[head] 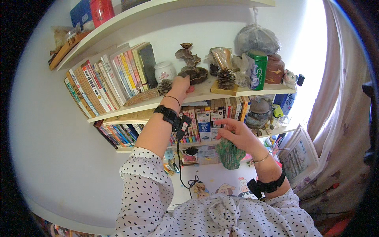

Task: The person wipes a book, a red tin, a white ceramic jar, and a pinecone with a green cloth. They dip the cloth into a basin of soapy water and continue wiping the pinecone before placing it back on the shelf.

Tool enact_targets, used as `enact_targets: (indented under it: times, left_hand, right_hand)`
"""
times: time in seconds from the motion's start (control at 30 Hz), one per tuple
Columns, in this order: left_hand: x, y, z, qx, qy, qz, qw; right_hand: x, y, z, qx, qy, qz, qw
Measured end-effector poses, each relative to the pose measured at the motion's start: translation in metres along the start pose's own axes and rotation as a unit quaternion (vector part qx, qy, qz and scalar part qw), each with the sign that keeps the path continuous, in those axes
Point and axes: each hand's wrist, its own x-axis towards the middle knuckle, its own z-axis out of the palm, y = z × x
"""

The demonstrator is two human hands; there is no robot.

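Observation:
My left hand (182, 84) reaches onto the upper wall shelf (198, 94) and touches the rim of a dark brown tiered ornament (194, 69) with a bowl-like base; whether its fingers grip it is hidden. Just left of that hand are a pine cone (165, 86) and a white lidded jar (165, 71) with a flower design. My right hand (237, 133) is held in front of the lower bookshelf, its fingers curled, with a green mottled cloth (231, 154) hanging from it. A second pine cone (226, 79) stands on a yellow base (219, 89) to the right of the ornament.
Books (100, 86) line the shelf's left part. At its right stand a green tin (257, 69), a brown lidded jar (274, 69) and a small animal figurine (289, 79). A bagged dark item (257, 38) rests above them. A framed picture (300, 157) leans by the curtain (331, 118).

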Motion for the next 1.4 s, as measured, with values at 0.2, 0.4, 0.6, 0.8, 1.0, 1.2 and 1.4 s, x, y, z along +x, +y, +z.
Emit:
enact_targets:
  times: [0.2,0.4,0.6,0.8,1.0,1.2,1.4]
  left_hand:
    - [0.011,0.004,0.010,-0.030,-0.009,-0.018,0.999]
    - [0.025,0.002,0.013,-0.096,0.024,-0.037,0.994]
    - [0.082,-0.025,-0.004,-0.059,0.000,0.006,0.998]
    - [0.091,-0.035,-0.006,-0.015,-0.076,0.028,0.997]
    - [0.025,0.004,0.010,0.200,0.007,0.073,0.977]
    - [0.029,0.004,0.008,0.775,0.000,0.261,0.576]
    - [0.038,0.002,0.008,0.790,-0.022,0.282,0.544]
  right_hand:
    - [-0.025,0.007,-0.001,0.011,-0.002,-0.006,1.000]
    - [-0.045,0.011,-0.004,0.026,0.016,0.009,0.999]
    - [-0.054,0.020,-0.008,0.043,0.029,0.008,0.999]
    - [-0.051,0.023,-0.006,0.046,0.019,0.020,0.999]
    - [-0.045,0.022,-0.002,0.044,0.007,0.025,0.999]
    - [-0.045,0.021,-0.003,0.042,0.004,0.039,0.998]
    - [-0.045,0.024,-0.004,0.033,0.008,0.036,0.999]
